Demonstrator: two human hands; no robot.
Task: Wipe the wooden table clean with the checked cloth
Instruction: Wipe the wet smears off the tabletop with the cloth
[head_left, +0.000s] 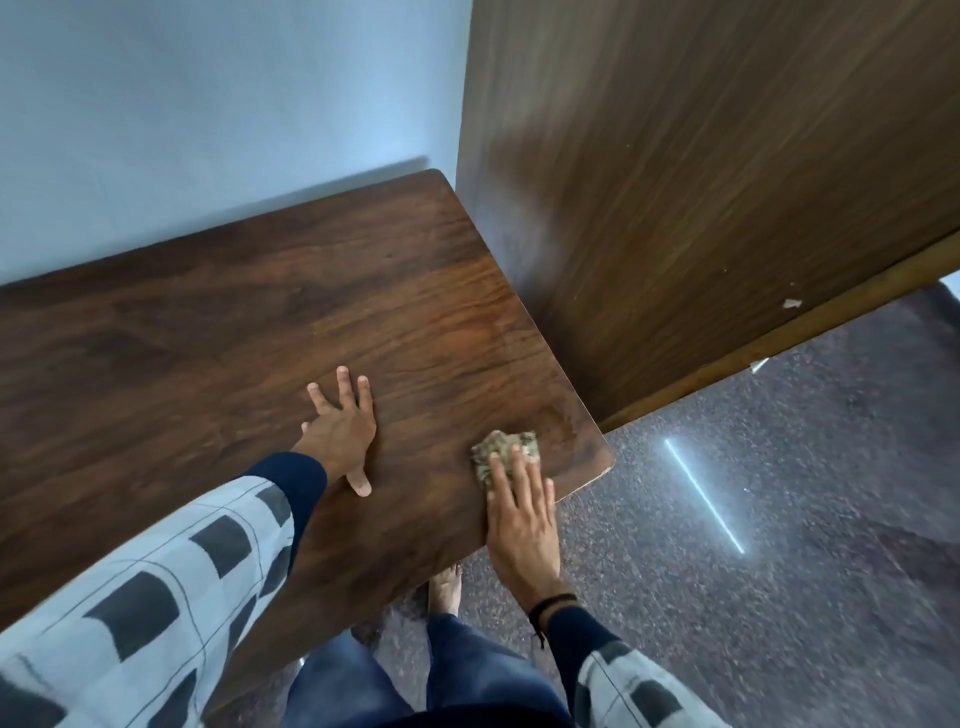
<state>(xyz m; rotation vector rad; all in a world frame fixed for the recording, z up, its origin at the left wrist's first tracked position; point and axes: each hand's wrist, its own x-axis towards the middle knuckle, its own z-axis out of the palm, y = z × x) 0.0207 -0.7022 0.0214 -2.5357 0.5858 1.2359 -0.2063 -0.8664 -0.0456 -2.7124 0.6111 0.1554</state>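
Note:
The wooden table (234, 312) fills the left and middle of the view, its dark top bare. My right hand (522, 525) presses the bunched checked cloth (501, 449) flat onto the table near its front right corner, fingers lying over the cloth. Most of the cloth shows beyond my fingertips. My left hand (340, 428) rests palm down on the table top to the left of the cloth, fingers spread, holding nothing.
A tall wooden panel (701, 182) stands right against the table's right edge. A pale blue wall (208, 104) runs behind the table. Dark speckled floor (753, 571) lies to the right and below, with my bare foot (445, 590) under the table's front edge.

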